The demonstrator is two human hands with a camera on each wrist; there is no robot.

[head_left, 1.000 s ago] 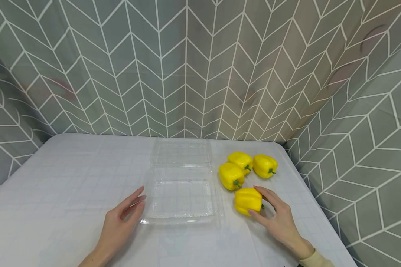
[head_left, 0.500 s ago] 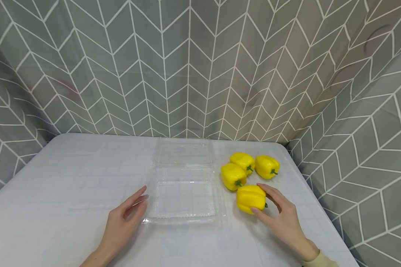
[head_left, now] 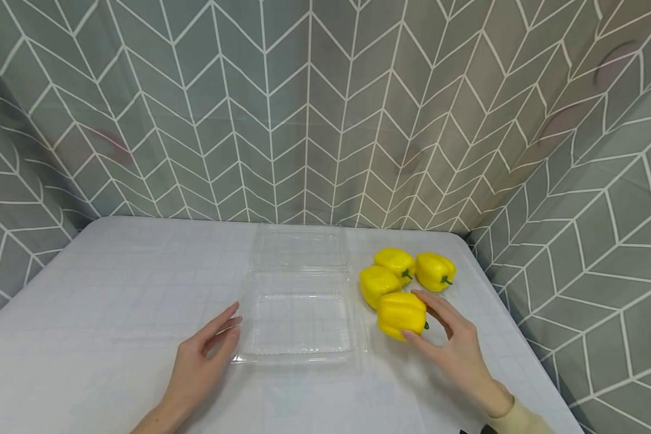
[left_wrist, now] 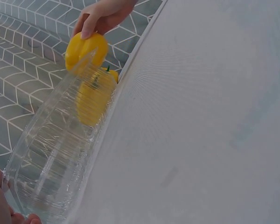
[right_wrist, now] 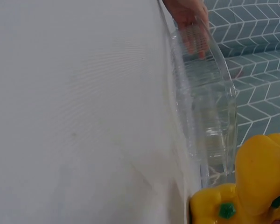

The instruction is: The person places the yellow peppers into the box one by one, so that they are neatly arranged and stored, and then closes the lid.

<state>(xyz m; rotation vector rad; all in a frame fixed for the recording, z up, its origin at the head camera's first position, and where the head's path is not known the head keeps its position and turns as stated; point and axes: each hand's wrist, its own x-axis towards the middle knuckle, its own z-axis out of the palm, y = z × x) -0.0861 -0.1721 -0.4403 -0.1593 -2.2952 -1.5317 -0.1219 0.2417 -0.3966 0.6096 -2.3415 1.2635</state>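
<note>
My right hand holds a yellow bell pepper between thumb and fingers, its green stem toward the palm. In the left wrist view this pepper is raised above the table, higher than the peppers behind it. A clear plastic clamshell container lies with its lid folded back, left of the peppers. My left hand is at the container's left side, its fairly straight fingertips right at the rim. From the right wrist, the left hand's fingers show through the container's clear wall.
Three more yellow peppers lie on the right of the table: one nearest the container, one behind it and one farther right. A white cloth covers the table. Grey curtains with white chevron lines hang behind and beside it.
My right hand has raised the pepper and brought it slightly left, so it now overlaps the nearest pepper in the head view. The left hand has stayed at the container's side.
</note>
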